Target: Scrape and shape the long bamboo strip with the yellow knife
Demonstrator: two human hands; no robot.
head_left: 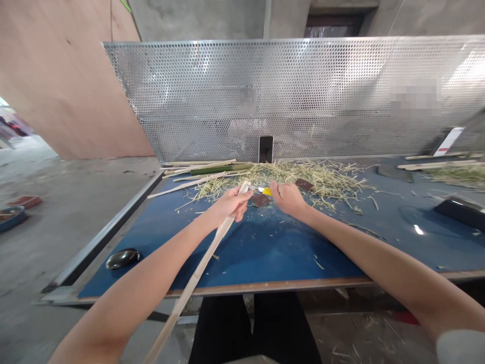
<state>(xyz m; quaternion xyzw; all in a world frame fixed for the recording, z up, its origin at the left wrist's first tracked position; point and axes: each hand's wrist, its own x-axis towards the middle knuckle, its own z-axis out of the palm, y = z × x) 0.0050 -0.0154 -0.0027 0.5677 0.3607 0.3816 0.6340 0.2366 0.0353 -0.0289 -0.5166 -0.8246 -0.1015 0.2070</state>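
Bamboo strip clamped in left hand; right hand grips yellow knife at its tip.

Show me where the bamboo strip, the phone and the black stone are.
bamboo strip [197, 275], head view, middle of its length below the left hand.
phone [265, 149], head view, centre of its dark screen.
black stone [123, 258], head view, middle of its top.

Bare forearms, grey short sleeve on rt arm, black trousers
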